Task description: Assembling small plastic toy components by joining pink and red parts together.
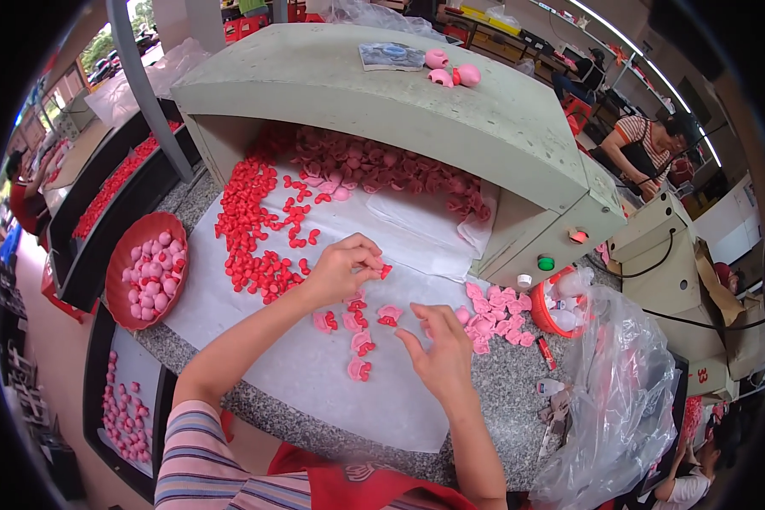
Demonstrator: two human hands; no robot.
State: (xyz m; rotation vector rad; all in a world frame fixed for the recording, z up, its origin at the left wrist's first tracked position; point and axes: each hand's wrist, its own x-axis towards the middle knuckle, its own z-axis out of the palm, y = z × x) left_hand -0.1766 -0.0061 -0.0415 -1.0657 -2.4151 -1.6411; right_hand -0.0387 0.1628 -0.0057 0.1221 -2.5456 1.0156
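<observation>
Above the white sheet point(314, 382), my left hand point(342, 274) pinches a small red bow-shaped piece point(386, 271) between thumb and fingertips. My right hand point(442, 350) is open, thumb and fingers apart, just right of a pink cup-like piece with a red bit on it point(388, 315). Between and below my hands, several more pink pieces with red bits lie in a rough column, the lowest one point(359, 368) nearest me. Loose red pieces point(255, 255) are heaped beyond my left hand. A pile of plain pink pieces point(495, 316) lies right of my right hand.
A pale green metal hood point(382, 102) arches over the back, with pink pieces point(374, 161) heaped under it. At left stands a red bowl point(119, 293) of pink balls. To the right are an orange tub point(539, 310) and a clear plastic bag point(612, 391). Other people sit farther off.
</observation>
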